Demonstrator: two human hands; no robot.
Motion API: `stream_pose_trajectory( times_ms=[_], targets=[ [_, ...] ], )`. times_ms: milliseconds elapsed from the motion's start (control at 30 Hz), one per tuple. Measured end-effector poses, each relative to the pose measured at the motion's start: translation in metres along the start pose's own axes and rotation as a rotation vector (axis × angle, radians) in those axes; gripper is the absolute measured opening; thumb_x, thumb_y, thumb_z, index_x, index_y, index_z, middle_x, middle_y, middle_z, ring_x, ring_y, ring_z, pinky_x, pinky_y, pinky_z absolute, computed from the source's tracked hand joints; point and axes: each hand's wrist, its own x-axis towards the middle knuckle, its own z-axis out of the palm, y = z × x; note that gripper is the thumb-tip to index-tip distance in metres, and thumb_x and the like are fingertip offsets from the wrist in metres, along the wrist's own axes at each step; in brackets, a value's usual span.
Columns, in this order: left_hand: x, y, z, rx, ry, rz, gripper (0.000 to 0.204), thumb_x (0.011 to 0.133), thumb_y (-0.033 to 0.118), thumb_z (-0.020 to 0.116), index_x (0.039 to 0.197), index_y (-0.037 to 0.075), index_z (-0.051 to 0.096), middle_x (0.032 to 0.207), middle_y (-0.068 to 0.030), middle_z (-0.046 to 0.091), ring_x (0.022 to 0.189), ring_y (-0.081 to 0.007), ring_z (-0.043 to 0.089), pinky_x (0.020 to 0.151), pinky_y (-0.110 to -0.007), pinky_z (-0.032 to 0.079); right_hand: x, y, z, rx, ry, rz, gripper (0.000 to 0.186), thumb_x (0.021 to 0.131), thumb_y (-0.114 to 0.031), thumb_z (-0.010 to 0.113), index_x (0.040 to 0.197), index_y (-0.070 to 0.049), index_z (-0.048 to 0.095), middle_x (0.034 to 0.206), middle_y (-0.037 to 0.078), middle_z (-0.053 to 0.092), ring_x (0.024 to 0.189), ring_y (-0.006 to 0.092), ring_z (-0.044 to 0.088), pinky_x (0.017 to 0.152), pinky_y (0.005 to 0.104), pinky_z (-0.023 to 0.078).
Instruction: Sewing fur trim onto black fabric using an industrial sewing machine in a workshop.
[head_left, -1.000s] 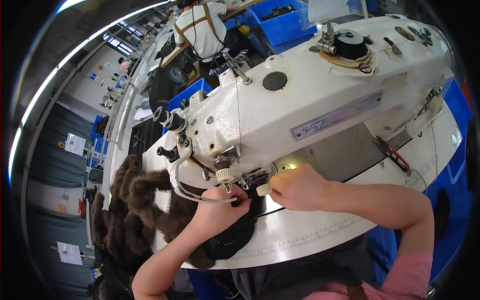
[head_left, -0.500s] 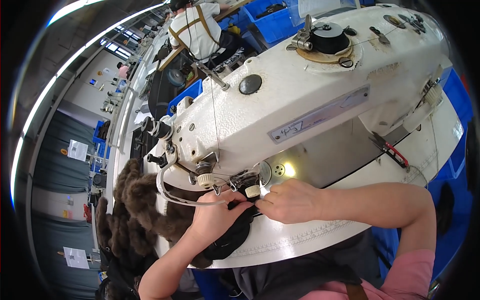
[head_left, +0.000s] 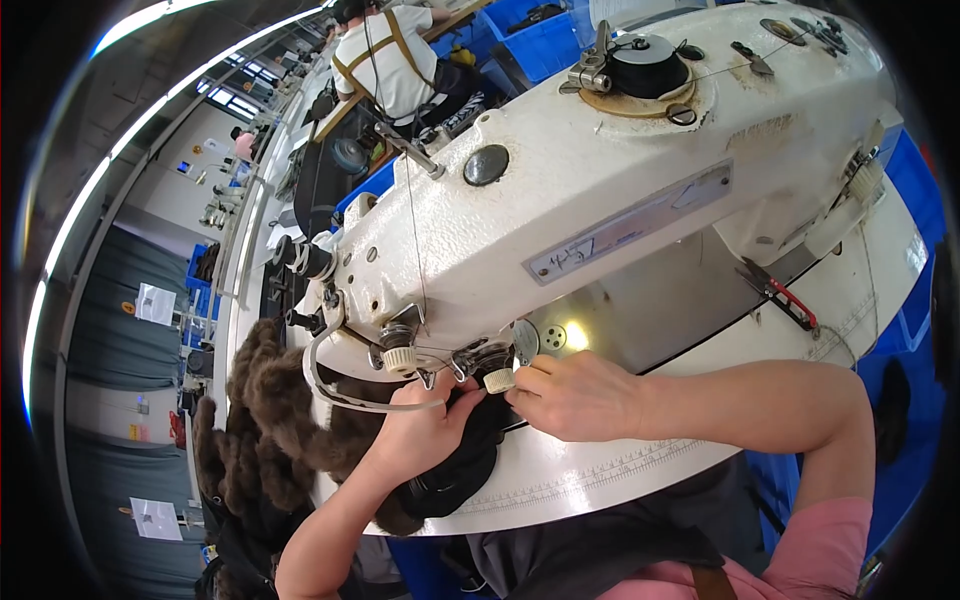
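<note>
A white sewing machine [head_left: 470, 230] fills the middle, its needle area hidden behind a cream ribbed knob [head_left: 499, 381] and my fingers. My left hand [head_left: 422, 428] is closed, thumb and fingers pinching black fabric [head_left: 462, 468] below the machine's head. Right beside that knob, my right hand [head_left: 578, 398] is closed with curled fingers; whatever its fingertips hold is hidden. Dark brown fur [head_left: 285, 400] lies bunched to the left of my left hand, against the black fabric.
Red-handled thread snips [head_left: 790, 302] lie on the machine bed at the right. A pale curved tube [head_left: 345, 398] arches over my left hand. Blue bins [head_left: 530, 45] stand beyond the machine, where a person [head_left: 385, 65] in a white shirt sits. A ruler scale [head_left: 590, 475] runs along the table's front edge.
The view has shifted slightly, so the machine sits a little further left. Both hands stay close together near the needle area, with the black fabric shifted slightly under my left hand.
</note>
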Motion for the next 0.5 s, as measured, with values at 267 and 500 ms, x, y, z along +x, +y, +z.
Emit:
stream_pose_trajectory(
  times_ms=[267,500],
  targets=[
    [0.009,0.010,-0.007,-0.127,-0.153,-0.177,0.019,0.081,0.011,0.070,0.093,-0.002,0.065,0.081,-0.0176,0.068,0.072,-0.0325,0.067,0.065,-0.038,0.052,0.000,0.003,0.002,-0.010,-0.117,0.039,0.021,0.079,-0.010,0.059,0.097,0.000,0.061,0.070,0.006,0.056,0.064,0.0211,0.060,0.050,0.0331,0.049],
    [0.003,-0.008,-0.005,-0.217,-0.287,-0.270,0.026,0.088,0.018,0.069,0.109,0.003,0.069,0.073,-0.0014,0.064,0.064,-0.0048,0.053,0.060,-0.025,0.046,0.002,-0.007,0.001,-0.017,-0.148,0.121,0.019,0.076,-0.010,0.058,0.092,0.000,0.061,0.078,0.008,0.060,0.073,0.0223,0.064,0.059,0.0340,0.052]
  ],
)
